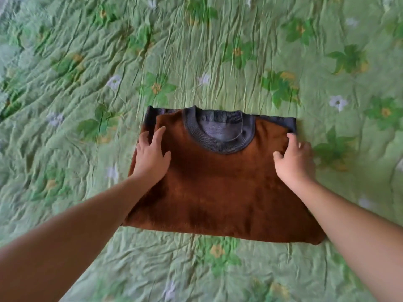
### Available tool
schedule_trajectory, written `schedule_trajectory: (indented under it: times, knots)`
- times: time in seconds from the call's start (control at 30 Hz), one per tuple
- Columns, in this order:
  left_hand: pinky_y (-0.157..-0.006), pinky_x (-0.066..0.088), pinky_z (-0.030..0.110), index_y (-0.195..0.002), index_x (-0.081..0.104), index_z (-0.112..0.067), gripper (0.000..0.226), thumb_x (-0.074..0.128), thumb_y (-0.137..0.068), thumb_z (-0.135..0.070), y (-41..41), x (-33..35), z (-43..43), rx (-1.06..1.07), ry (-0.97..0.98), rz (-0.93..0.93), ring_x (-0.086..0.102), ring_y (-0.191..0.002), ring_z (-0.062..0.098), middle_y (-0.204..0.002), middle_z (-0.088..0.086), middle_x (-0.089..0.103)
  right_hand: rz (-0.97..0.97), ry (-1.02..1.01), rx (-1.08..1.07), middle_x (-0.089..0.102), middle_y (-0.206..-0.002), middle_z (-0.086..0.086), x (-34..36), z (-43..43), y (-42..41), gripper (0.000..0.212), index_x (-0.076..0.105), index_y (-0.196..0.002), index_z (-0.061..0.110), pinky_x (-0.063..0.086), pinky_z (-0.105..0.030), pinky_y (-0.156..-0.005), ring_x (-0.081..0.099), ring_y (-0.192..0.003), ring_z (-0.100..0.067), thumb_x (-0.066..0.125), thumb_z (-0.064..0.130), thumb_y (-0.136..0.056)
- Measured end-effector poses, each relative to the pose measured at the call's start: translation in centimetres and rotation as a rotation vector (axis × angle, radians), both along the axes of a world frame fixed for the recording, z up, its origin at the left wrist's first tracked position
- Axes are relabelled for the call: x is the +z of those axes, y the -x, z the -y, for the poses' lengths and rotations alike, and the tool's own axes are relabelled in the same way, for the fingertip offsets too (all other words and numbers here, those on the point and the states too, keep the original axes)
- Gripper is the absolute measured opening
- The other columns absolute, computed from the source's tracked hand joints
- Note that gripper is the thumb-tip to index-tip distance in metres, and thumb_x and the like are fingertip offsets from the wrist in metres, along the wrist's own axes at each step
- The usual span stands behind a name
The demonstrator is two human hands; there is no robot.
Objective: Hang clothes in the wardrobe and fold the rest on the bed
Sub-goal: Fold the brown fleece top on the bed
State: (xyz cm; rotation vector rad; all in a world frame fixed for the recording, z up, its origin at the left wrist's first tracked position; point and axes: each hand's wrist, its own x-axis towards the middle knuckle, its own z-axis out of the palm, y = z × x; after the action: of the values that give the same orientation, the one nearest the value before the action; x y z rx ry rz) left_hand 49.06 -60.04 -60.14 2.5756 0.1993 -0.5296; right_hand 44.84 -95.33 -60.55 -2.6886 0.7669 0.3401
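Brown sweater (218, 192): folded, flat on bed (196, 62) | left hand (152, 153): flat, fingers spread, on its shoulder | right hand (294, 158): fingers bent on cloth, grip unclear | risk: uneven pull likely skews fold, frees tucked sleeves
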Motion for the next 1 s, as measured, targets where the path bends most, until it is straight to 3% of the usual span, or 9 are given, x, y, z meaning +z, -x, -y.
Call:
schedule_trajectory:
  times: [0.07, 0.13, 0.2, 0.3, 0.4, 0.53, 0.67, 0.87, 1.0]
  knots:
    - [-0.123, 0.016, 0.054, -0.157, 0.018, -0.035, 0.068, 0.053, -0.099, -0.035, 1.0, -0.1, 0.3, -0.208, -0.177, 0.14, -0.002, -0.154, 0.033, -0.166, 0.014, -0.001, 0.112, 0.183, 0.266, 0.045, -0.139, -0.021, 0.1, -1.3, 1.3, 0.061, 0.045, -0.144, 0.016, 0.046, -0.058, -0.096, 0.046, -0.124, -0.044, 0.066, 0.034, -0.09]
    - [-0.124, 0.009, 0.054, -0.16, 0.011, -0.036, 0.069, 0.044, -0.1, -0.047, 1.5, -0.9, 0.9, -0.395, -0.274, 0.252, -0.013, -0.154, 0.029, -0.167, 0.013, -0.01, 0.133, 0.198, 0.471, 0.033, -0.155, -0.019, -0.4, -3.1, 1.7, 0.066, 0.039, -0.15, 0.021, 0.028, -0.066, -0.112, 0.031, -0.143, -0.043, 0.058, 0.048, -0.092]
    - [-0.123, 0.005, 0.057, -0.159, 0.0, -0.04, 0.071, 0.035, -0.1, -0.058, 1.8, -2.7, 0.9, -0.498, -0.348, 0.248, -0.016, -0.154, 0.029, -0.167, 0.013, -0.013, -0.018, 0.186, 0.565, 0.007, -0.167, -0.013, -1.7, -4.3, 1.3, 0.075, 0.015, -0.159, 0.036, 0.005, -0.069, -0.116, 0.003, -0.154, -0.038, 0.038, 0.067, -0.095]
    - [-0.122, 0.002, 0.06, -0.156, -0.012, -0.046, 0.073, 0.022, -0.097, -0.071, 1.3, -5.1, -0.5, -0.514, -0.425, 0.17, -0.019, -0.153, 0.025, -0.166, 0.011, -0.018, -0.178, 0.219, 0.564, -0.015, -0.168, -0.006, -4.4, -3.9, 0.6, 0.079, -0.016, -0.155, 0.048, -0.006, -0.072, -0.116, -0.018, -0.154, -0.033, 0.01, 0.083, -0.09]
    - [-0.123, 0.0, 0.058, -0.156, -0.012, -0.044, 0.074, 0.019, -0.096, -0.073, 0.8, -5.7, -0.5, -0.496, -0.424, 0.149, -0.02, -0.153, 0.024, -0.166, 0.01, -0.019, -0.215, 0.233, 0.538, -0.015, -0.168, -0.008, -5.3, -4.0, 0.0, 0.08, -0.017, -0.156, 0.045, -0.007, -0.071, -0.116, -0.018, -0.154, -0.033, 0.007, 0.083, -0.089]
    - [-0.121, 0.005, 0.061, -0.16, 0.0, -0.037, 0.071, 0.024, -0.1, -0.066, 5.2, -3.7, -0.8, -0.483, -0.423, 0.194, -0.013, -0.154, 0.027, -0.167, 0.011, -0.014, -0.115, 0.188, 0.566, 0.001, -0.169, -0.011, -2.8, -4.3, 5.0, 0.079, 0.009, -0.161, 0.033, 0.001, -0.069, -0.118, -0.001, -0.156, -0.032, 0.02, 0.075, -0.095]
    - [-0.117, 0.014, 0.068, -0.158, 0.0, -0.043, 0.072, 0.016, -0.095, -0.072, 11.6, -3.1, -5.2, -0.468, -0.473, 0.063, -0.008, -0.155, 0.031, -0.168, 0.005, -0.014, -0.212, 0.248, 0.66, 0.005, -0.169, -0.012, -2.7, -2.3, 13.5, 0.081, 0.022, -0.161, 0.031, 0.009, -0.072, -0.115, 0.008, -0.156, -0.033, 0.023, 0.074, -0.092]
    - [-0.119, 0.011, 0.066, -0.156, -0.007, -0.048, 0.073, 0.017, -0.093, -0.075, 11.2, -4.1, -5.3, -0.429, -0.433, 0.03, -0.007, -0.154, 0.033, -0.167, 0.002, -0.019, -0.222, 0.244, 0.619, -0.002, -0.17, -0.01, -4.3, -3.0, 12.9, 0.081, 0.01, -0.161, 0.035, 0.003, -0.071, -0.117, -0.002, -0.156, -0.031, 0.017, 0.076, -0.091]
    - [-0.12, 0.023, 0.056, -0.158, -0.003, -0.044, 0.079, 0.034, -0.095, -0.072, 12.3, -2.2, -6.4, -0.255, -0.361, 0.012, 0.004, -0.154, 0.031, -0.168, 0.008, -0.004, -0.206, 0.254, 0.557, -0.002, -0.17, -0.008, -2.9, -1.4, 14.3, 0.08, 0.003, -0.161, 0.039, 0.001, -0.067, -0.119, -0.004, -0.155, -0.035, 0.015, 0.077, -0.092]
